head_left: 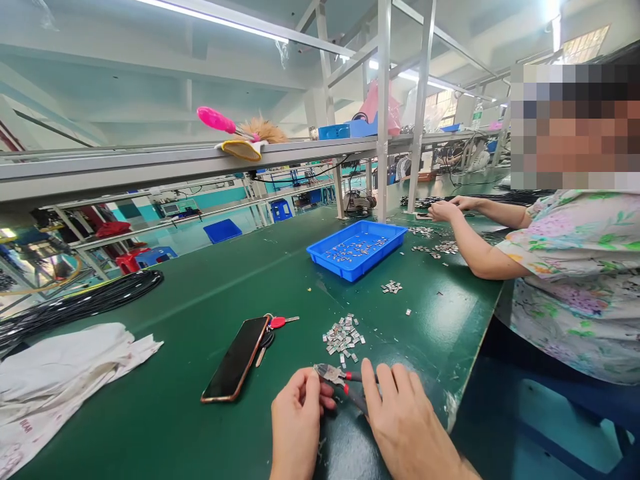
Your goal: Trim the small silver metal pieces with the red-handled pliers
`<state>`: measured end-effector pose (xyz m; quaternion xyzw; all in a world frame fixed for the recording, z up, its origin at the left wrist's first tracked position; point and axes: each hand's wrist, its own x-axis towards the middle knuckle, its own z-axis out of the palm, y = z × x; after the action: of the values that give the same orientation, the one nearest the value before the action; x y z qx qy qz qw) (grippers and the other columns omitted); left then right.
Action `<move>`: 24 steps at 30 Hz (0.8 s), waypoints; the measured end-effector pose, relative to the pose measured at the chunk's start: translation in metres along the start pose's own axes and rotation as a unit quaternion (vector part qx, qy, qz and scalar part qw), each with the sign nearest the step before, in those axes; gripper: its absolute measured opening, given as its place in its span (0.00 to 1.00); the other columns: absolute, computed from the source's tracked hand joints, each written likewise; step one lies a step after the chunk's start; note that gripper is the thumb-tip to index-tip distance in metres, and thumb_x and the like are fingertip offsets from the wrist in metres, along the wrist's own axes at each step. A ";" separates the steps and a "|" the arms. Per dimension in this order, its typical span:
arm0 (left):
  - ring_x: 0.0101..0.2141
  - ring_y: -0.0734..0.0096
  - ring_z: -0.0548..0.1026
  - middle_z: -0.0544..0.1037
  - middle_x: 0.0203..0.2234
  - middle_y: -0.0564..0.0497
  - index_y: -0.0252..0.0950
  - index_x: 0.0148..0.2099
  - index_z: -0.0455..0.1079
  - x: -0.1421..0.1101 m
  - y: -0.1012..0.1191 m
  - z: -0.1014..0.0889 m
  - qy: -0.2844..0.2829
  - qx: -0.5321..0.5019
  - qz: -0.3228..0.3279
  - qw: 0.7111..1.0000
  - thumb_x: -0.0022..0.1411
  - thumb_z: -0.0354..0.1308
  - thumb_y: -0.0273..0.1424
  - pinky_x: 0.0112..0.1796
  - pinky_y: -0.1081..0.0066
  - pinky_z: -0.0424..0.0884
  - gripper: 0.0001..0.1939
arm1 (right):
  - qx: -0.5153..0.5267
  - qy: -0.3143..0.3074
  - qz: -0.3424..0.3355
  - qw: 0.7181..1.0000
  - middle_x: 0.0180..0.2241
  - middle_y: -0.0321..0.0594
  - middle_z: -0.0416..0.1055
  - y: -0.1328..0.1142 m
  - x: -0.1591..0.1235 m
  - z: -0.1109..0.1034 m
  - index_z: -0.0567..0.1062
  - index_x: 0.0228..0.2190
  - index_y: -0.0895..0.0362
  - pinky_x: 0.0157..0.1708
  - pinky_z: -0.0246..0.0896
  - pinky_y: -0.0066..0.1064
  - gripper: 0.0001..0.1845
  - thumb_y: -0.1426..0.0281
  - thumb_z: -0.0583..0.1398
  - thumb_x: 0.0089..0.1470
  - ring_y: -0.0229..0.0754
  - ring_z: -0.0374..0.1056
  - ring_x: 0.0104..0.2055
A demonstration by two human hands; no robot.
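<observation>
My right hand (pixel 405 417) grips a pair of cutting pliers (pixel 332 375) by its dark handles with red collars. The jaws point left and meet the fingertips of my left hand (pixel 300 413). There my left thumb and forefinger are pinched together; what they hold is too small and covered to make out. Just beyond the pliers lies a loose pile of small silvery metal pieces (pixel 344 337). A smaller group of the same pieces (pixel 391 287) is farther off, towards the blue tray (pixel 350 270).
A phone (pixel 237 360) lies left of my hands, keys (pixel 280 322) against it. White cloth (pixel 75 373) and coiled black cables (pixel 100 297) are at the far left. The blue tray holds several small pieces. On the right, a co-worker's hands (pixel 447 208) handle something small. A shelf (pixel 175 167) crosses above the table.
</observation>
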<state>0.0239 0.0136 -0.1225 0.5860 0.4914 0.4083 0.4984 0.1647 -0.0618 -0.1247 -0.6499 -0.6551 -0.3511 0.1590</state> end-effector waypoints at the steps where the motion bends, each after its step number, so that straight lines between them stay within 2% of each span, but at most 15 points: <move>1: 0.23 0.70 0.71 0.75 0.23 0.48 0.32 0.31 0.69 0.000 0.000 0.000 0.001 0.002 -0.001 1.000 0.57 0.53 0.46 0.26 0.74 0.65 0.20 | -0.004 -0.010 -0.008 1.000 0.28 0.47 0.65 0.000 -0.001 0.001 0.71 0.46 0.69 0.27 0.57 0.39 0.24 0.77 0.53 0.45 0.47 0.61 0.28; 5: 0.23 0.70 0.71 0.75 0.22 0.48 0.32 0.32 0.69 0.001 0.001 -0.001 -0.003 -0.009 -0.002 1.000 0.56 0.54 0.47 0.26 0.74 0.65 0.20 | 0.026 -0.059 -0.002 0.998 0.28 0.46 0.66 -0.001 -0.003 0.007 0.72 0.45 0.67 0.26 0.60 0.39 0.22 0.77 0.56 0.45 0.47 0.64 0.28; 7: 0.22 0.71 0.71 0.75 0.22 0.48 0.32 0.31 0.69 0.001 0.003 -0.001 -0.009 -0.027 -0.006 1.000 0.55 0.55 0.46 0.25 0.75 0.64 0.20 | 0.094 -0.119 0.031 0.988 0.28 0.44 0.68 0.000 0.001 0.007 0.74 0.40 0.61 0.26 0.63 0.38 0.15 0.77 0.57 0.48 0.47 0.66 0.29; 9: 0.22 0.71 0.70 0.74 0.22 0.48 0.31 0.31 0.69 0.002 0.003 -0.001 -0.019 -0.048 -0.012 0.999 0.56 0.56 0.46 0.25 0.75 0.64 0.20 | 0.183 -0.217 0.062 0.957 0.29 0.42 0.69 0.004 0.006 0.004 0.74 0.36 0.57 0.28 0.65 0.37 0.09 0.73 0.55 0.53 0.45 0.69 0.30; 11: 0.23 0.72 0.70 0.74 0.22 0.48 0.31 0.31 0.69 0.003 0.003 -0.001 -0.030 -0.066 -0.017 0.997 0.56 0.56 0.45 0.25 0.76 0.64 0.19 | 0.244 -0.307 0.080 0.916 0.30 0.41 0.71 0.008 0.011 0.000 0.73 0.33 0.55 0.31 0.66 0.38 0.10 0.68 0.52 0.57 0.45 0.70 0.31; 13: 0.22 0.72 0.70 0.74 0.22 0.48 0.31 0.31 0.69 0.003 0.003 0.000 -0.036 -0.076 -0.020 0.996 0.56 0.56 0.45 0.24 0.76 0.64 0.19 | 0.258 -0.334 0.082 0.903 0.31 0.42 0.71 0.011 0.013 -0.003 0.73 0.33 0.55 0.32 0.67 0.39 0.11 0.67 0.52 0.58 0.46 0.71 0.31; 15: 0.23 0.72 0.71 0.75 0.23 0.48 0.31 0.31 0.69 0.003 0.002 0.001 -0.034 -0.078 -0.018 0.996 0.56 0.56 0.45 0.25 0.76 0.65 0.19 | 0.226 -0.283 0.075 0.929 0.31 0.43 0.70 0.011 0.011 -0.003 0.74 0.36 0.56 0.31 0.66 0.41 0.10 0.67 0.54 0.56 0.48 0.70 0.32; 18: 0.23 0.71 0.71 0.75 0.23 0.47 0.30 0.31 0.69 0.001 0.002 0.002 -0.027 -0.065 -0.013 0.997 0.57 0.56 0.45 0.25 0.76 0.65 0.20 | 0.123 -0.137 0.053 0.981 0.30 0.46 0.69 0.007 0.006 -0.002 0.74 0.43 0.61 0.28 0.65 0.43 0.18 0.69 0.61 0.48 0.50 0.67 0.31; 20: 0.23 0.71 0.71 0.75 0.23 0.47 0.31 0.31 0.69 0.000 0.001 0.001 -0.022 -0.056 -0.010 0.998 0.57 0.55 0.45 0.25 0.76 0.65 0.20 | 0.064 -0.074 0.035 0.995 0.29 0.48 0.68 0.004 0.004 -0.001 0.73 0.45 0.65 0.27 0.63 0.43 0.23 0.72 0.62 0.44 0.51 0.66 0.30; 24: 0.22 0.71 0.71 0.75 0.23 0.47 0.31 0.31 0.69 0.001 -0.001 0.000 -0.012 -0.056 -0.012 0.998 0.57 0.56 0.45 0.24 0.76 0.65 0.19 | 0.034 -0.054 0.009 0.998 0.29 0.50 0.67 0.000 0.002 0.001 0.73 0.45 0.68 0.26 0.62 0.43 0.25 0.76 0.60 0.42 0.50 0.64 0.29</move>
<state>0.0242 0.0146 -0.1239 0.5562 0.4688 0.4216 0.5414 0.1643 -0.0596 -0.1239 -0.6681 -0.6680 -0.2920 0.1487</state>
